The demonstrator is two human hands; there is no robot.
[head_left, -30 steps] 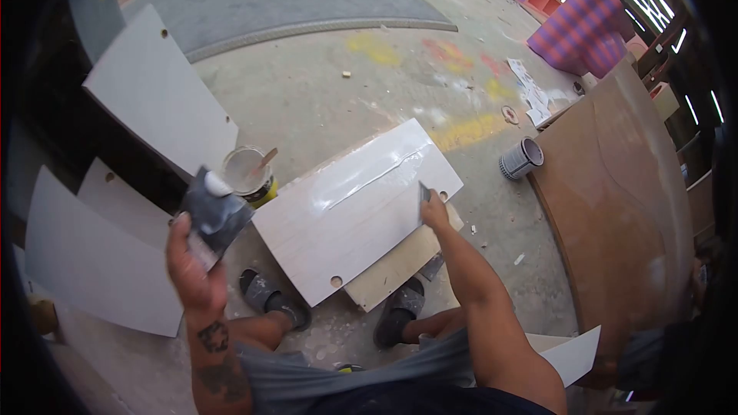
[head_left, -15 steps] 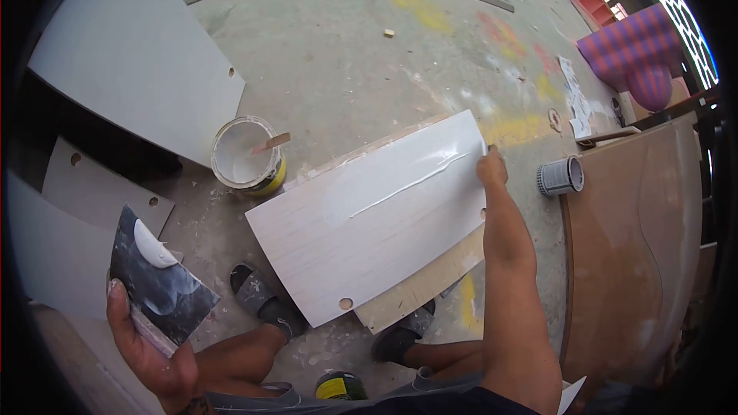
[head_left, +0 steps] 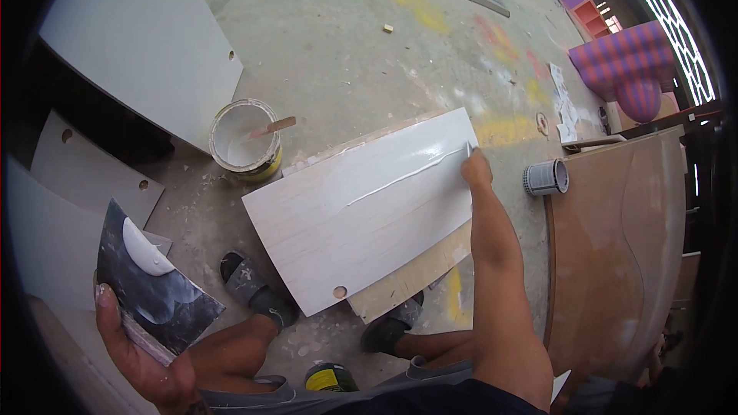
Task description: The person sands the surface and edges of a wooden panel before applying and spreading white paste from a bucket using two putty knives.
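Observation:
My left hand (head_left: 138,353) grips a dark palette board (head_left: 154,284) by its lower edge, with a lump of white paste (head_left: 144,250) on the board's upper part. At the right end of a white rectangular panel (head_left: 338,223), my right hand (head_left: 477,169) is closed round a thin tool, mostly hidden by the fingers, that touches the surface. A wet white streak and a raised ridge of paste run across the panel's upper right part. The panel lies over a plywood piece (head_left: 411,280).
An open bucket (head_left: 244,142) of white paste with a stick stands left of the panel. A grey can (head_left: 546,177) stands right, beside a brown curved board (head_left: 615,238). Large white panels (head_left: 146,46) are at left. My sandalled feet are below; another can (head_left: 329,378) is between my legs.
The view has shifted slightly. My right hand has moved a little along the panel's right end, and the tool's edge now shows there. My left hand still holds the palette board.

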